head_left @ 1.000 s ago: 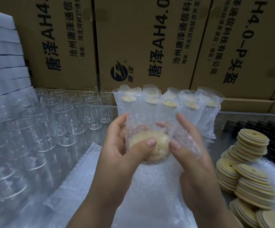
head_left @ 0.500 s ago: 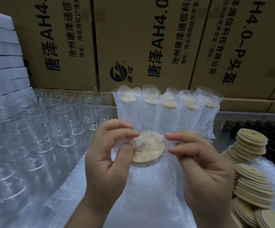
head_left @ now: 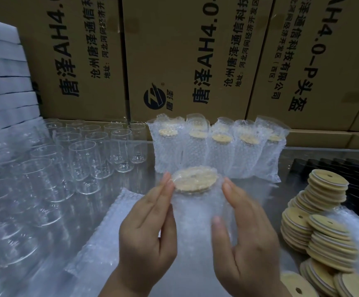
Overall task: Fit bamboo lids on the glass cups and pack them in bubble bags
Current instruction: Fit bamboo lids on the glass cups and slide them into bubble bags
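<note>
A glass cup with a bamboo lid [head_left: 194, 182] stands upright inside a bubble bag [head_left: 197, 219] at the centre. My left hand [head_left: 148, 228] lies flat against the bag's left side, fingers straight. On the bag's right side is my right hand [head_left: 245, 232], fingers also straight, thumb across the front of the bag. Behind stands a row of several bagged, lidded cups [head_left: 217, 151]. Bare glass cups [head_left: 84, 159] fill the left. Loose bamboo lids [head_left: 324, 228] are stacked at the right.
A pile of flat bubble bags [head_left: 110, 228] lies under my hands. Printed cardboard boxes [head_left: 185, 56] wall off the back. White foam sheets [head_left: 2, 82] are stacked at the far left. A black tray [head_left: 333, 166] sits behind the lids.
My fingers pinched the bag's mouth over the lid before; now both hands have dropped to the bag's sides with fingers straightened. The bagged cup stands more upright.
</note>
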